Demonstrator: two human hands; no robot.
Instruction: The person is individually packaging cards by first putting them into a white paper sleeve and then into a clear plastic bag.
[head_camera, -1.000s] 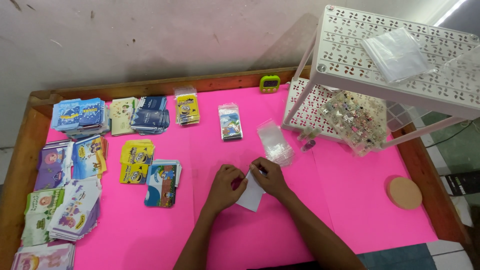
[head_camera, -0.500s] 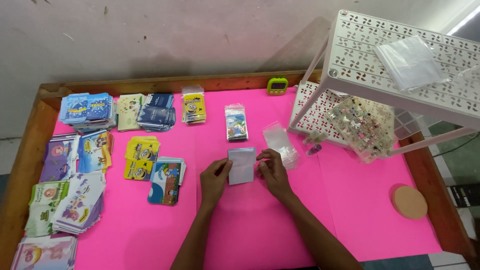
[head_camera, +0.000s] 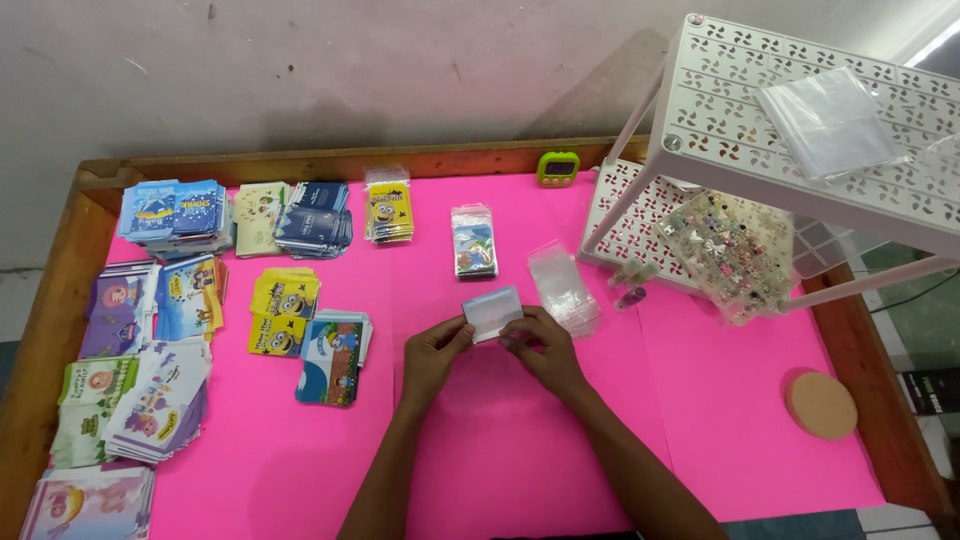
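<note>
Both hands pinch one small flat pale card (head_camera: 492, 313) in glossy sleeve, left hand (head_camera: 434, 352) at its left edge, right hand (head_camera: 543, 345) underneath, above matte pink tabletop (head_camera: 500, 450), beside crinkly clear bags (head_camera: 562, 286)

Matt pink table cover (head_camera: 520, 450); rough wooden rim (head_camera: 330, 160); glossy clear plastic sleeves (head_camera: 563, 287); perforated white plastic rack (head_camera: 800, 130).
</note>
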